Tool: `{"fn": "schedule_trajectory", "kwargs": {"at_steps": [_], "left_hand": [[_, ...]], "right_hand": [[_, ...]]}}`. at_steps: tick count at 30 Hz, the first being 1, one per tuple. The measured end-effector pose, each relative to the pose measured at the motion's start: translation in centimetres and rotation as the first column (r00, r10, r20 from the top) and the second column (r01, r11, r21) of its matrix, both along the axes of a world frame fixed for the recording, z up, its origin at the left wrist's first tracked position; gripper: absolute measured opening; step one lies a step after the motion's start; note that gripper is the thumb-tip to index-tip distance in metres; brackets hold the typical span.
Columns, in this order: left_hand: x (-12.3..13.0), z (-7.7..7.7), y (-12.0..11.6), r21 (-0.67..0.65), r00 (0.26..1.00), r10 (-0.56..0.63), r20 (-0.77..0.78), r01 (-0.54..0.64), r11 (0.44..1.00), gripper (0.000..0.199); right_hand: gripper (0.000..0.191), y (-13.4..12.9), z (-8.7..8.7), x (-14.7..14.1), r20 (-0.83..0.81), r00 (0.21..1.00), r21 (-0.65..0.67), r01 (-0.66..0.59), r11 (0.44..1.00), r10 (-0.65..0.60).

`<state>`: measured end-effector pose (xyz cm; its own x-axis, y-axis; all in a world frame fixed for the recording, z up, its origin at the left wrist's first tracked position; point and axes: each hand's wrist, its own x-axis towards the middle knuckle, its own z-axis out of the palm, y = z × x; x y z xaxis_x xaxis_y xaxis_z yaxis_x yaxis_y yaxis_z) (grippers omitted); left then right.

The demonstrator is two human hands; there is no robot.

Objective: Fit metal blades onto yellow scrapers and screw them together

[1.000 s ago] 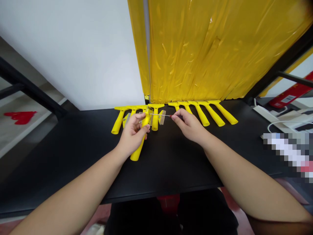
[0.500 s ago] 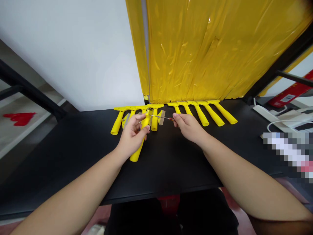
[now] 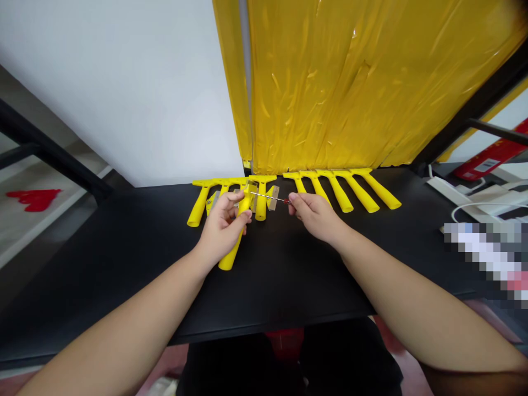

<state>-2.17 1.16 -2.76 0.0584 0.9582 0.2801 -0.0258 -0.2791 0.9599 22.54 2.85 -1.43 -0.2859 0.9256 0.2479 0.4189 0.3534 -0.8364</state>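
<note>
The right hand (image 3: pixel 314 215) is edging left, pinching a thin screwdriver (image 3: pixel 268 196) nearer the yellow squeegee (image 3: pixel 233 254). The left hand (image 3: pixel 223 224) is gripping the squeegee.

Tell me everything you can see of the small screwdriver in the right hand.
The small screwdriver has a thin, shiny metal shaft and a red grip that looks like plastic. The fingertips of the right hand pinch the grip, hiding most of it. It is held above the black table, almost level, with the shaft pointing left. The tip reaches the head of the yellow scraper held in the left hand, but whether they touch is too small to tell.
</note>
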Motion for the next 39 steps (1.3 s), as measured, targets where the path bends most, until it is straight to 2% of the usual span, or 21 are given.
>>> {"fn": "schedule_trajectory", "kwargs": {"at_steps": [2, 5, 7, 10, 12, 17, 19, 21, 23, 26, 28, 30, 33, 35, 37, 39], "left_hand": [[0.0, 0.1, 0.1, -0.016, 1.000, 0.008, 0.022, -0.008, 1.000, 0.034], [0.0, 0.0, 0.1, -0.019, 0.999, 0.012, 0.036, -0.011, 1.000, 0.035], [-0.1, -0.1, 0.0, -0.004, 1.000, 0.006, 0.015, -0.006, 1.000, 0.036], [-0.2, -0.2, 0.0, 0.025, 1.000, -0.003, -0.027, 0.004, 1.000, 0.036], [-0.2, -0.3, -0.1, 0.034, 0.999, -0.002, -0.045, 0.003, 0.999, 0.034], [-0.2, -0.4, 0.1, 0.034, 0.999, 0.025, -0.042, -0.024, 0.999, 0.033], [-0.4, -0.4, 0.2, 0.045, 0.998, 0.029, -0.058, -0.026, 0.999, 0.032], [-0.5, -0.5, 0.2, 0.054, 0.996, 0.028, -0.082, -0.024, 0.998, 0.032], [-0.8, -0.6, 0.2, 0.055, 0.995, 0.026, -0.092, -0.021, 0.998, 0.034], [-1.0, -0.6, 0.2, 0.079, 0.996, 0.004, -0.086, 0.003, 0.997, 0.034], [-1.2, -0.5, 0.3, 0.133, 0.996, -0.024, -0.087, 0.036, 0.991, 0.030], [-1.2, -0.4, 0.3, 0.210, 0.994, -0.042, -0.100, 0.062, 0.976, 0.027], [-1.2, -0.1, 0.4, 0.326, 0.990, -0.027, -0.135, 0.070, 0.943, 0.026], [-1.2, 0.1, 0.4, 0.369, 0.986, -0.011, -0.166, 0.072, 0.927, 0.025], [-1.4, 0.2, 0.3, 0.390, 0.978, 0.005, -0.208, 0.079, 0.918, 0.022], [-1.6, 0.3, 0.3, 0.413, 0.963, 0.035, -0.266, 0.081, 0.907, 0.019]], "right_hand": [[0.027, -0.3, 0.0, -0.2, -0.021, 0.999, 0.079, -0.048, 0.996, 0.050], [0.022, -0.4, 0.0, -0.5, 0.002, 1.000, 0.165, -0.015, 0.986, 0.014], [0.031, -0.2, -0.1, -0.4, 0.018, 0.999, 0.150, 0.031, 0.988, -0.034], [0.051, 0.3, -0.4, -0.3, 0.000, 0.999, 0.027, 0.033, 0.999, -0.033], [0.052, 0.3, -0.4, -0.3, -0.017, 1.000, 0.011, 0.013, 1.000, -0.013], [0.022, -0.6, 0.2, -0.6, 0.063, 0.998, 0.242, -0.029, 0.970, 0.014], [0.019, -0.8, 0.5, -0.6, 0.095, 0.996, 0.311, -0.030, 0.950, 0.001], [0.022, -0.7, 0.6, -0.6, 0.083, 0.997, 0.315, -0.026, 0.949, 0.000], [0.028, -0.5, 0.5, -0.5, 0.014, 1.000, 0.232, -0.028, 0.972, 0.026], [0.038, 0.0, 0.2, -0.4, -0.207, 0.973, -0.046, -0.111, 0.993, 0.099], [0.042, 0.2, 0.1, -0.4, -0.390, 0.913, -0.253, -0.233, 0.939, 0.121], [0.042, 0.2, 0.4, -0.3, -0.539, 0.836, -0.398, -0.359, 0.844, 0.101], [0.041, -0.2, 1.1, -0.3, -0.658, 0.751, -0.506, -0.490, 0.710, 0.050], [0.042, -0.3, 1.3, -0.2, -0.689, 0.725, -0.550, -0.545, 0.633, 0.026], [0.042, -0.2, 1.3, -0.2, -0.692, 0.721, -0.574, -0.568, 0.589, 0.021], [0.043, 0.1, 0.9, -0.2, -0.677, 0.735, -0.566, -0.549, 0.616, 0.033]]}}
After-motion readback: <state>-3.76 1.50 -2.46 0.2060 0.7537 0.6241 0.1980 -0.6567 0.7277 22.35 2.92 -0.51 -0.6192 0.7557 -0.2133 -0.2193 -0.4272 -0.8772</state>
